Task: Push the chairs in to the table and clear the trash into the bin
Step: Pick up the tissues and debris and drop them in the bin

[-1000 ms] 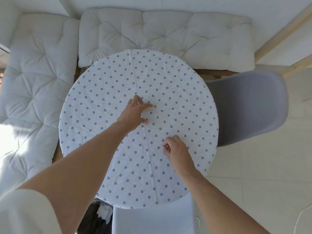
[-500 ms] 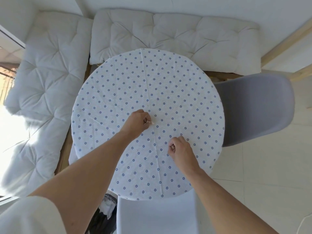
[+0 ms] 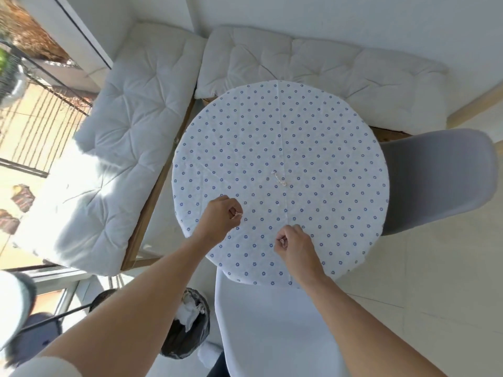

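A round table (image 3: 313,126) with a white, blue-flowered cloth fills the middle of the view. My left hand (image 3: 221,216) is closed over the table's near left edge, with a small pale scrap of trash (image 3: 239,214) showing between its fingers. My right hand (image 3: 295,244) is a fist over the near edge, pinching another small scrap (image 3: 282,242). A few pale scraps (image 3: 279,179) lie near the table's centre. A white chair (image 3: 272,322) is tucked under the near edge and a grey chair (image 3: 435,180) stands at the right. A black-lined bin (image 3: 187,330) with white paper inside sits below left.
White cushioned benches (image 3: 130,137) wrap the table at the left and back (image 3: 313,63). A glass door with railing outside is at far left. Pale tiled floor (image 3: 435,281) lies to the right of the table.
My left hand closed on a scrap near the table's centre and drew back toward the near left edge. The view swung left and the bin came into sight. My right hand stayed shut.
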`<state>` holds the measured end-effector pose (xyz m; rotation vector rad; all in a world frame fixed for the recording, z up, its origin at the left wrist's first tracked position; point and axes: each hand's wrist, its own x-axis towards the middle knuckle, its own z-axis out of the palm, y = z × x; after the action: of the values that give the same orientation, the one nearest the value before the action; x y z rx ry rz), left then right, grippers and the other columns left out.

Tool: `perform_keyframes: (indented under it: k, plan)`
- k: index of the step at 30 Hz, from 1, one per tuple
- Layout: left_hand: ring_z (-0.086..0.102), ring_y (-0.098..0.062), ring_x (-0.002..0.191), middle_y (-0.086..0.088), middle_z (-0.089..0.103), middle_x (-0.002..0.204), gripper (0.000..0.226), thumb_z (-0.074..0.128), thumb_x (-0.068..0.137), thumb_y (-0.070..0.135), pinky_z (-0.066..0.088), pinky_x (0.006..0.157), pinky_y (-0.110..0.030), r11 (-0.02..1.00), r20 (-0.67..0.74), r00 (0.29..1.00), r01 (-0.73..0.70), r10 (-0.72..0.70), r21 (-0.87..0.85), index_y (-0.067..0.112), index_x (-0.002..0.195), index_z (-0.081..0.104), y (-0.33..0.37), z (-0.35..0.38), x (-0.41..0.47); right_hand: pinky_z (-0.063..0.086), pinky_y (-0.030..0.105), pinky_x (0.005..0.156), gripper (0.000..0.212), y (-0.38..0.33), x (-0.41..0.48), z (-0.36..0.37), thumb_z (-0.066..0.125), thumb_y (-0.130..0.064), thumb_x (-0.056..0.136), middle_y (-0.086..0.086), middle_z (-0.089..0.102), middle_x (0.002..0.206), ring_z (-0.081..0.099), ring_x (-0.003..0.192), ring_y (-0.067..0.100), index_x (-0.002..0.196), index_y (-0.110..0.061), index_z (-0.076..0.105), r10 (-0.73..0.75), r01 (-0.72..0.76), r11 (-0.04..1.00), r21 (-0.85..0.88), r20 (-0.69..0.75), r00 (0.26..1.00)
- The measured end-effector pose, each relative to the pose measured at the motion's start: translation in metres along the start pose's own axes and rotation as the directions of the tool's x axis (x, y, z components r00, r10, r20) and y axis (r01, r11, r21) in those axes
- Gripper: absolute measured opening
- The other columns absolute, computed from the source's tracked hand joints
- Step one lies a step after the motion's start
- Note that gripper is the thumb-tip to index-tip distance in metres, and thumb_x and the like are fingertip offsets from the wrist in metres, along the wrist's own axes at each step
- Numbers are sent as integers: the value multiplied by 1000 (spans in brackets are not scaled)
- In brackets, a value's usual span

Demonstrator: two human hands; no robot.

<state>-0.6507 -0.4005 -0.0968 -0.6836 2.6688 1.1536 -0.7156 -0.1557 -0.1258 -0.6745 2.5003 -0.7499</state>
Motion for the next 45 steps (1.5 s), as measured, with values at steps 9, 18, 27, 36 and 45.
perform_keyframes:
  k: [9,18,27,36,45]
  plan:
    - [67,-8,79,4,68,94,14,75,90,9,52,74,-17,981,-77,978,194,-195,-14,19,98,79,-94,-26,-144,56,42,71,11,-71,-54,70,69,-7,89,0,58,94,64,76,24,87,-14,61,-50,50,999,1,141,989]
    - [72,-13,82,0,75,99,11,72,95,20,56,77,-27,878,-136,868,463,-477,-122,21,100,81,-194,-11,-285,55,30,79,8,-146,-109,164,68,-15,92,-4,60,92,62,79,14,87,-20,64,-204,232,973,-3,472,858]
    - [72,-18,87,3,74,96,14,68,93,22,60,78,-37,717,-96,727,632,-680,-294,25,100,81,-272,36,-385,38,13,61,2,-168,-160,277,66,-20,95,-7,63,97,58,83,9,96,-20,67,-149,255,964,-79,632,760]
    - [74,-16,90,0,74,108,29,74,94,20,60,87,-35,593,-52,664,627,-746,-505,13,122,75,-340,100,-421,54,26,73,6,-142,-184,371,68,-28,96,-8,68,102,67,91,13,101,-27,66,-65,219,963,-158,652,755]
    - [74,-12,93,2,70,123,43,77,92,25,58,83,-30,542,24,643,666,-766,-513,18,134,67,-358,120,-449,59,40,88,19,-133,-199,384,69,-30,94,-8,67,110,66,97,14,112,-29,64,-61,242,953,-184,665,744]
